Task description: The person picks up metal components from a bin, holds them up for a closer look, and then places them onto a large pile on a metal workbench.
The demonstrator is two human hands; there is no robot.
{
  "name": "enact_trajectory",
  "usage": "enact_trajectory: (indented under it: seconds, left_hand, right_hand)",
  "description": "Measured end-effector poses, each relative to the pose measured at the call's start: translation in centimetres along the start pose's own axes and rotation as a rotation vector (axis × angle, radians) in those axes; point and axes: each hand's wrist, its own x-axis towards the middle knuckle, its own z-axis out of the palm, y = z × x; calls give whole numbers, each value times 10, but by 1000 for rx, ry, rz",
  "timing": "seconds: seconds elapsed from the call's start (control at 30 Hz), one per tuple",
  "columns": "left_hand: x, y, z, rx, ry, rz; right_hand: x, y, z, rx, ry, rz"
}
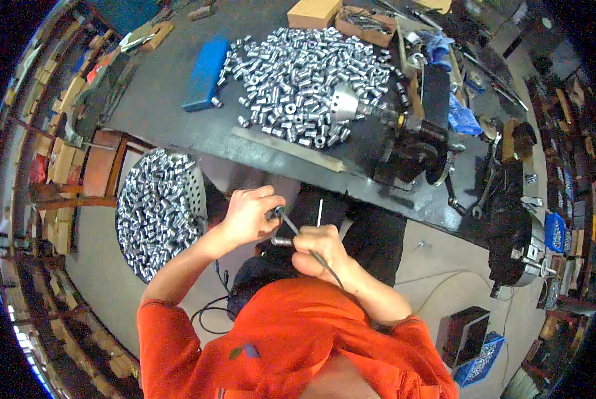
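A worker's left hand (248, 216) and right hand (319, 247) meet just off the workbench's (178, 100) near edge, the right clamped on a small metal sleeve (282, 241), the left apparently gripping a thin rod (288, 223); loose sleeves (304, 73) cover the bench.

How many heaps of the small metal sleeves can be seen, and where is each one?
2. One heap is spread on the dark workbench; the other fills the round perforated basket left of the left hand. More may be hidden.
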Motion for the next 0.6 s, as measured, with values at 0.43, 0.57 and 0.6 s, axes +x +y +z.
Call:
enact_trajectory:
  seconds: [0.43,0.57,0.6]
  left_hand:
    - [163,-70,-57,-790,499,-193]
    - [91,-104,-80,-310,362,-263]
    - [66,-101,-92,-93,300,-299]
  right_hand:
    - [-22,-14,-12,-163,337,-93]
    - [-26,-10,-8,-69,339,-57]
    - [-26,-9,-9,-54,336,-48]
